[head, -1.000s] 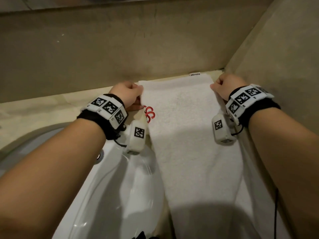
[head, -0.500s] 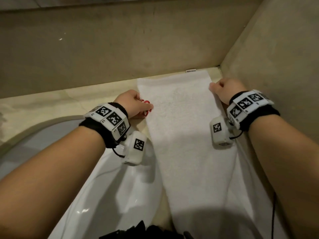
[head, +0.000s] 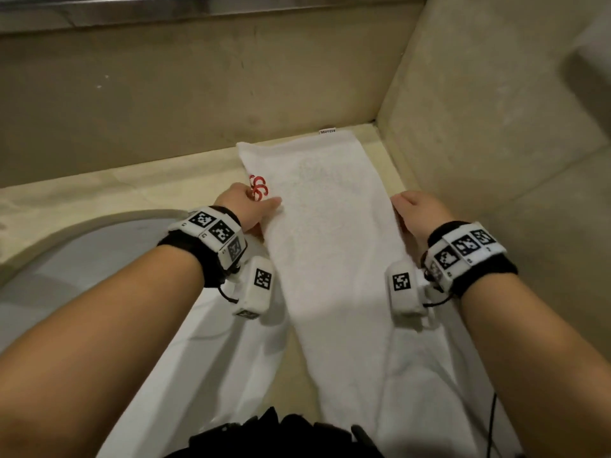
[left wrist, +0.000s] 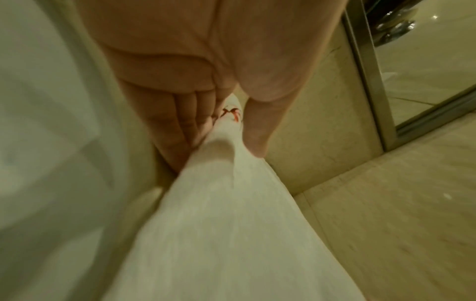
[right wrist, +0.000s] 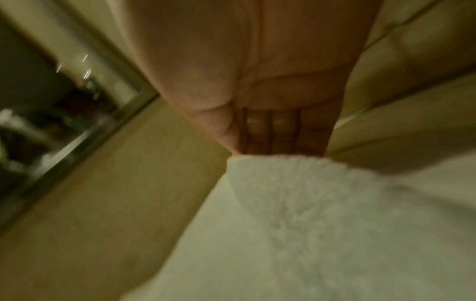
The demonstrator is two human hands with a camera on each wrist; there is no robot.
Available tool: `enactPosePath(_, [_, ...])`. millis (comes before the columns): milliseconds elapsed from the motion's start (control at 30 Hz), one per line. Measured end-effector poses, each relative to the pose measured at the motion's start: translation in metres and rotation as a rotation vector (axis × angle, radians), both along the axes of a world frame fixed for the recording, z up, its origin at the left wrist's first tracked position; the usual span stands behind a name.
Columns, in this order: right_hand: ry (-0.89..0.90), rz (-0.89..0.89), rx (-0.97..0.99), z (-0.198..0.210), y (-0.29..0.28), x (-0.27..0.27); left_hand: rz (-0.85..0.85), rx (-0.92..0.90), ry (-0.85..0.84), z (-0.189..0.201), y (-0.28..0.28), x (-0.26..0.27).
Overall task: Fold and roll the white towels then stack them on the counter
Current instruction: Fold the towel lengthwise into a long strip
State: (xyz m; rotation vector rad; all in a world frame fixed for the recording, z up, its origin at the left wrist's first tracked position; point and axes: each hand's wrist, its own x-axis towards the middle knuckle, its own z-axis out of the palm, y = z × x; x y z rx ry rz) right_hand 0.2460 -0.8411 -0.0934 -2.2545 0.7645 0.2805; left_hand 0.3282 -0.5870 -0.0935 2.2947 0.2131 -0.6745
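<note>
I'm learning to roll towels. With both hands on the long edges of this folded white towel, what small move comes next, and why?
Probably slide both hands back along the edges to smooth it. The towel lies as a flat strip on the counter, unrolled; the left hand and right hand each pinch a long edge.

head view looks down; both wrist views sit close, sharing the towel [head: 330, 246].

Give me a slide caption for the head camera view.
Both hands, left hand and right hand, grip the long edges of a white towel laid on the counter.
</note>
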Motion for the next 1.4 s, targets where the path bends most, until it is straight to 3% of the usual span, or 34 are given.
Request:
enactPosePath(67, [-0.073,-0.195,0.358,0.004,0.003,-0.023,0.047,-0.15,0.088,-0.004,0.0,-0.019])
enactPosePath(133, [-0.058,-0.203,0.54,0.003,0.002,-0.045,0.138,-0.301,0.129,-0.006,-0.002,-0.036])
enactPosePath(267, [-0.056,-0.026,0.643,0.003,0.0,-0.071,0.239,-0.494,0.225,-0.011,-0.003,-0.06])
enactPosePath(400, [-0.168,-0.063,0.65,0.005,0.006,-0.081,0.21,-0.538,0.278,-0.015,-0.003,-0.081])
enactPosePath(467, [-0.159,-0.158,0.504,0.003,0.004,-0.081,0.2,-0.52,0.262,-0.015,-0.003,-0.087])
enactPosePath(533, [0.017,-0.15,0.044,0.004,0.001,-0.077,0.212,-0.497,0.241,-0.014,-0.002,-0.09])
enactPosePath(600, [0.223,-0.026,-0.325,0.001,0.001,-0.078,0.229,-0.482,0.227,-0.013,-0.001,-0.093])
enactPosePath(667, [0.221,-0.001,-0.363,-0.003,0.004,-0.083,0.248,-0.485,0.231,-0.012,-0.001,-0.095])
enactPosePath(733, [0.083,-0.06,-0.19,-0.003,0.006,-0.089,0.238,-0.527,0.277,-0.01,-0.002,-0.101])
enactPosePath(833, [-0.228,-0.362,0.489,-0.001,0.01,-0.105,0.176,-0.552,0.353,-0.01,-0.003,-0.116])
enactPosePath(900, [-0.269,-0.433,0.767,-0.002,0.011,-0.119,0.134,-0.521,0.382,-0.01,-0.006,-0.127])
enactPosePath(1067, [-0.154,-0.05,0.583,-0.001,0.017,-0.136,0.074,-0.43,0.317,-0.01,-0.008,-0.129])
enactPosePath(1133, [-0.204,-0.062,0.617,0.0,0.022,-0.137,0.079,-0.433,0.315,-0.009,-0.005,-0.125])
enactPosePath(1200, [-0.266,-0.23,0.815,-0.001,0.027,-0.139,0.103,-0.445,0.323,-0.009,-0.002,-0.123])
enactPosePath(1233, [-0.269,-0.295,0.817,-0.003,0.026,-0.139,0.111,-0.452,0.327,-0.009,-0.001,-0.123])
enactPosePath(1267, [-0.224,-0.318,0.665,-0.004,0.023,-0.14,0.114,-0.456,0.328,-0.008,0.0,-0.125])
enactPosePath(1367, [0.072,-0.16,-0.102,-0.003,0.008,-0.147,0.124,-0.498,0.345,-0.007,0.001,-0.134])
enactPosePath(1400, [0.113,-0.123,-0.182,-0.004,0.006,-0.152,0.133,-0.504,0.356,-0.007,0.001,-0.138])
